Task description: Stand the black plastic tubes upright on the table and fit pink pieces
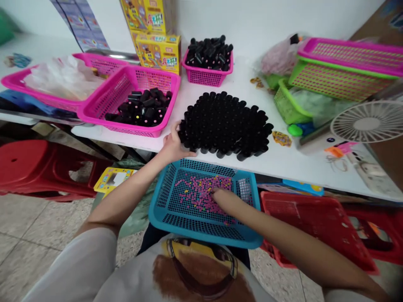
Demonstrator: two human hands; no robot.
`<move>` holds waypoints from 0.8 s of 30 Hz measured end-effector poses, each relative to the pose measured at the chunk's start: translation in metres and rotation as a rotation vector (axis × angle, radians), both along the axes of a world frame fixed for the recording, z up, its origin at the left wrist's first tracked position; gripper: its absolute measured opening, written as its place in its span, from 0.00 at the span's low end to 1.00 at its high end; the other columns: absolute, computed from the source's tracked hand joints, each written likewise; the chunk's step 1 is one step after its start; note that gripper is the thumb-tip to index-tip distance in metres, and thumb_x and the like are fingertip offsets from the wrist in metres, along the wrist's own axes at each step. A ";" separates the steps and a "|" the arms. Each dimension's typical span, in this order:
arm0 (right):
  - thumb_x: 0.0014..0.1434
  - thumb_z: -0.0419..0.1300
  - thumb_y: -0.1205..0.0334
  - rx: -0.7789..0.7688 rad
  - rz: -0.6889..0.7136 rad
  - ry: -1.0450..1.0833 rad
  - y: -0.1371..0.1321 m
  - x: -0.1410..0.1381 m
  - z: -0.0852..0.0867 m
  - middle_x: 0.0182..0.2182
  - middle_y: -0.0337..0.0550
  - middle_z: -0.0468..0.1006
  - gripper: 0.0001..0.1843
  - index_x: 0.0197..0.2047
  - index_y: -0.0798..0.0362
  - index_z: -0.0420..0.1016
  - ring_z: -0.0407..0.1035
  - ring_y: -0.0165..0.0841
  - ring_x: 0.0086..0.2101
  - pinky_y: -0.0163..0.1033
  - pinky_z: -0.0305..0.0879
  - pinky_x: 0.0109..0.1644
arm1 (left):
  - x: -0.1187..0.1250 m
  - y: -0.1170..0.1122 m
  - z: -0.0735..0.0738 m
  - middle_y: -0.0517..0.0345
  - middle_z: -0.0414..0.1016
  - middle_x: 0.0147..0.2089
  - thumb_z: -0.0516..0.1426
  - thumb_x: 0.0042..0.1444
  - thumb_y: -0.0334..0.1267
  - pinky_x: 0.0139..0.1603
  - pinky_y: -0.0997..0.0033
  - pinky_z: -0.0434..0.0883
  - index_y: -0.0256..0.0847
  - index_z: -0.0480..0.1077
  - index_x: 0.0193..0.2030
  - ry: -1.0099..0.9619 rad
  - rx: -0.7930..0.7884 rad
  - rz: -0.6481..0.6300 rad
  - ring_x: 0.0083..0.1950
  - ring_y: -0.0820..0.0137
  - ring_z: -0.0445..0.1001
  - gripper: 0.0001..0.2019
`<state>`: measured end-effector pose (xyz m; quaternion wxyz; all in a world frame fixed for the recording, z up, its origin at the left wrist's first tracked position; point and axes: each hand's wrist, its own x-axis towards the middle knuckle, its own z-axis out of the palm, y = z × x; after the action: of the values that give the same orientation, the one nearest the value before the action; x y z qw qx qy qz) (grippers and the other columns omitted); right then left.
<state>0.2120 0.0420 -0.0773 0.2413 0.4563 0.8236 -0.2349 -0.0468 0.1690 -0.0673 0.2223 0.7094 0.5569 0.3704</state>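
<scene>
My left hand (174, 144) rests at the near left edge of a dense cluster of upright black tubes (225, 123) on the white table (296, 161), fingers curled around the outermost tubes. My right hand (223, 198) reaches down into a blue mesh basket (166, 209) on my lap, fingers pressed together among many small pink beads (198, 192); what they pinch is too small to make out.
A pink basket (126, 84) with loose black tubes sits to the left, another full one (208, 75) at the back. Yellow boxes (159, 50), green and pink baskets (333, 71), a small white fan (368, 123), red stools (28, 167) and a red basket (315, 222) surround me.
</scene>
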 end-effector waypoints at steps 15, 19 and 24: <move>0.68 0.57 0.76 0.068 0.026 0.082 0.011 0.012 -0.005 0.45 0.59 0.88 0.15 0.44 0.59 0.87 0.84 0.46 0.48 0.41 0.75 0.51 | 0.071 -0.017 0.012 0.27 0.56 0.77 0.76 0.45 0.48 0.76 0.33 0.56 0.36 0.45 0.78 0.271 -0.054 0.071 0.74 0.34 0.62 0.62; 0.67 0.62 0.73 0.099 -0.012 0.213 0.015 0.017 -0.004 0.43 0.57 0.88 0.10 0.40 0.57 0.87 0.84 0.44 0.46 0.42 0.77 0.52 | 0.079 -0.018 0.011 0.25 0.58 0.76 0.76 0.48 0.48 0.75 0.32 0.56 0.33 0.45 0.78 0.287 -0.044 0.070 0.74 0.34 0.62 0.60; 0.72 0.62 0.67 0.173 -0.099 0.505 0.025 0.023 0.013 0.50 0.48 0.87 0.10 0.49 0.51 0.86 0.81 0.34 0.53 0.40 0.75 0.61 | 0.065 -0.016 0.002 0.29 0.61 0.74 0.77 0.46 0.52 0.74 0.34 0.61 0.37 0.48 0.76 0.254 0.023 0.032 0.72 0.35 0.64 0.60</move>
<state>0.2347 0.0670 -0.0642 -0.0234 0.4419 0.8515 -0.2814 0.0184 0.1527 -0.0652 0.1359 0.7442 0.5874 0.2877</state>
